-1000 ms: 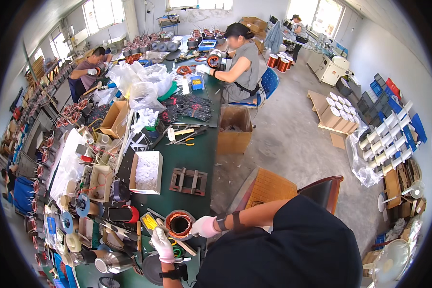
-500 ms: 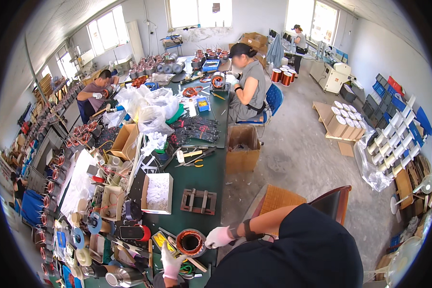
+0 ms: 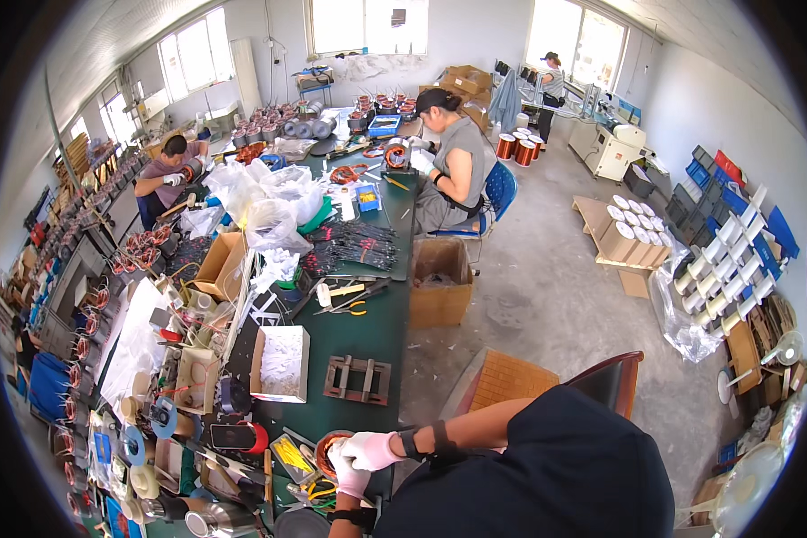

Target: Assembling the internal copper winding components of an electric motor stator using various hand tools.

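At the near edge of the green bench, a round stator with copper windings point(image 3: 323, 452) stands with its opening upward. Both my gloved hands meet over its right side and cover much of it. My right hand point(image 3: 370, 450) comes in from the right with fingers curled against the left one. My left hand point(image 3: 351, 477) reaches up from below, its fingers closed at the stator's rim. Whatever the fingertips hold is hidden. Just left of the stator lies a small open box with yellow pieces point(image 3: 290, 455). Pliers point(image 3: 321, 490) lie below it.
A wooden frame point(image 3: 357, 380) and a white box of paper slips point(image 3: 280, 363) sit farther up the bench. Bottles, tape rolls and a dark phone-like device point(image 3: 232, 437) crowd the left. Two co-workers sit or stand at the bench's far part; a chair point(image 3: 605, 386) is at right.
My left hand, spread beside the stator before, has moved up to its rim. My right hand has moved left over the stator, and the two hands now touch. The view has shifted slightly.
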Motion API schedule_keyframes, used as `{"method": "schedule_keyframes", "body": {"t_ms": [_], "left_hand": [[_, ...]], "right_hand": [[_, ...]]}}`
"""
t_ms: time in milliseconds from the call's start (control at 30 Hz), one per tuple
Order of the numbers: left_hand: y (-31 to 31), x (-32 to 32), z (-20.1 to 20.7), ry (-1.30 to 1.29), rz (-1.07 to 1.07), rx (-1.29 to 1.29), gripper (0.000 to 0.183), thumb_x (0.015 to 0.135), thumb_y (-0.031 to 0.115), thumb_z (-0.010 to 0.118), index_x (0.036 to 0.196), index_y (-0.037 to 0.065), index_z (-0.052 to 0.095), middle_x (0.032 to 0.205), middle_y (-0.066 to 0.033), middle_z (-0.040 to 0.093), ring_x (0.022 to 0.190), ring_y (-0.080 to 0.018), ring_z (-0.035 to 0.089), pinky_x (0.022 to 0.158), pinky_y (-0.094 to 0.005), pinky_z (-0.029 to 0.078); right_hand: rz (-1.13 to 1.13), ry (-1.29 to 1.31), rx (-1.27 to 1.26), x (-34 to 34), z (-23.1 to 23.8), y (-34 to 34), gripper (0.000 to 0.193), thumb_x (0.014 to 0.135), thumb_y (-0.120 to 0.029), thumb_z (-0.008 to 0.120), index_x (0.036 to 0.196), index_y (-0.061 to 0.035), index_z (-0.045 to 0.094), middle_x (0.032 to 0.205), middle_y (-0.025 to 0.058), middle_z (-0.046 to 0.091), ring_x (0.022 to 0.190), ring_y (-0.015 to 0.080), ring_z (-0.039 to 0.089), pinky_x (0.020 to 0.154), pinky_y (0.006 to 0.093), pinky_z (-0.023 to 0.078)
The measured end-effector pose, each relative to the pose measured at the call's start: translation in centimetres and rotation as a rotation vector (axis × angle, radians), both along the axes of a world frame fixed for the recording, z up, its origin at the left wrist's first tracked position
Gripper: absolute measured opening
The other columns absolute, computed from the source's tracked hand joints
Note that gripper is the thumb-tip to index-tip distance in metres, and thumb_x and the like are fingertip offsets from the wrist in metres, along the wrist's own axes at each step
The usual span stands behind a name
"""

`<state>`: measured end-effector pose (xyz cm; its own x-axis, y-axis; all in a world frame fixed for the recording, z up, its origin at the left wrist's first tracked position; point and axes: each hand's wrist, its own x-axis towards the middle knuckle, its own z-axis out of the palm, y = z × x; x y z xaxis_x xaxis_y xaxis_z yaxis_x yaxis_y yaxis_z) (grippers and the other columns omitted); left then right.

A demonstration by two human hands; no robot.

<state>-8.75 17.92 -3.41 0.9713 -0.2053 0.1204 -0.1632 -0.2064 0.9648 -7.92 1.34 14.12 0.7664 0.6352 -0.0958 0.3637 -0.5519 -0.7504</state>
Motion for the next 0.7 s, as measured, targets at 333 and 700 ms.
{"method": "schedule_keyframes", "body": {"t_ms": [333, 700], "left_hand": [[0.5, -1.2, 18.2, -0.409, -0.112, 0.987, 0.018, 0.087, 0.028, 0.075, 0.087, 0.011, 0.080, 0.115, -0.0178, 0.070, 0.116, -0.0435, 0.060, 0.092, -0.0532, 0.051], [3.2, 1.9, 16.3, 0.646, 0.120, -0.238, 0.021, 0.101, 0.013, 0.068, 0.106, -0.006, 0.074, 0.082, -0.0101, 0.073, 0.068, -0.0163, 0.072, 0.057, -0.0218, 0.057]], "right_hand": [[-0.173, 0.218, 0.496, 1.9, 4.8, -3.7, 0.039, 0.088, -0.007, 0.070, 0.126, -0.0010, 0.066, 0.095, 0.0065, 0.073, 0.086, 0.0159, 0.069, 0.079, 0.0322, 0.056], [-0.118, 0.178, 0.431, 0.0, 0.4, -4.9, 0.028, 0.094, -0.006, 0.066, 0.121, -0.0005, 0.068, 0.095, 0.0110, 0.074, 0.084, 0.0209, 0.071, 0.080, 0.0346, 0.056]]}}
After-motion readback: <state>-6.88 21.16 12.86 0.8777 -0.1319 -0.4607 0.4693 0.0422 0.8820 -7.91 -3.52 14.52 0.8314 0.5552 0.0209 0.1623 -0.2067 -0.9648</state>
